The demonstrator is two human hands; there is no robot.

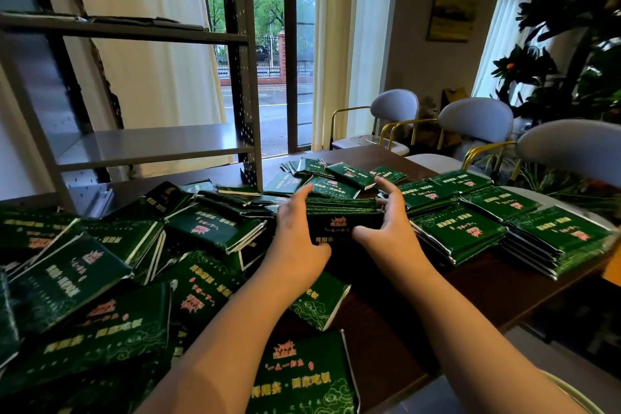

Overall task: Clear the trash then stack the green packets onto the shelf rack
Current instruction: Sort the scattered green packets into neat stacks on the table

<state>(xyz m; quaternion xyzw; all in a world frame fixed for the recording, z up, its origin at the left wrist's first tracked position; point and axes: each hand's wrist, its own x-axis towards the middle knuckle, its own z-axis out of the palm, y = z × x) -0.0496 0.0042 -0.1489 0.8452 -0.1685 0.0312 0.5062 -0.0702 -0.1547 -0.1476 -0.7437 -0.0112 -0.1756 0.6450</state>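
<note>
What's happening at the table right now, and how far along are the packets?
A person is gathering packets. The left hand and right hand grip a stack of green packets from either end, mid-table. Loose packets lie heaped to the left, and neater piles sit on the right side of the table. The shelf rack stands behind on the left, and no packets show on it, so stacking has not yet begun.

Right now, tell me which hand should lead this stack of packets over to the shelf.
Left, probably. Both hands hold the stack, but the left hand is on the side facing the shelf, which stands to the left; the right hand is on the far side.
</note>
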